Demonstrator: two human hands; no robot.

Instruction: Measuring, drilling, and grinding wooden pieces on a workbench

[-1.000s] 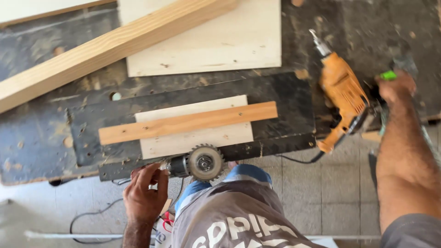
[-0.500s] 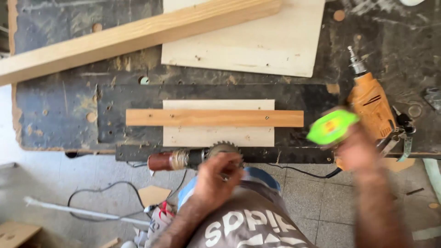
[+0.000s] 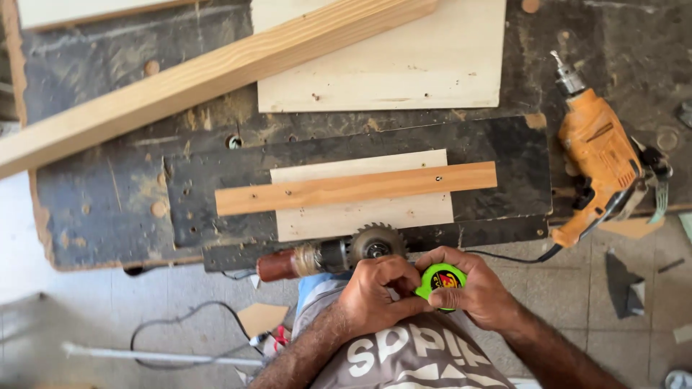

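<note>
Holding a green tape measure (image 3: pixel 441 279) between both hands close to the body, the person has the right hand (image 3: pixel 481 289) wrapped round its case and the left hand (image 3: pixel 375 295) closed on its near-left edge, fingers pinching there; the tape looks small, light and rigid, with a smooth case that could slip, so a grip round the body seems the safe hold; whether any blade is pulled out is hidden under the fingers; just beyond sits a grinder (image 3: pixel 333 256) fitted with a toothed disc, its handle pointing left, lying at the near edge of the bench (image 3: pixel 94 216); a cord trails off to the right; farther on, a wooden strip (image 3: pixel 357 187) lies across a pale board (image 3: pixel 360 216) on a dark panel; to the right an orange drill (image 3: pixel 598 155) rests with its bit pointing away; at the far side a larger sheet (image 3: pixel 404 72) lies under a long beam (image 3: pixel 202 75), which runs off the left edge, its end cut off from view; the floor litter is too blurred to name.
</note>
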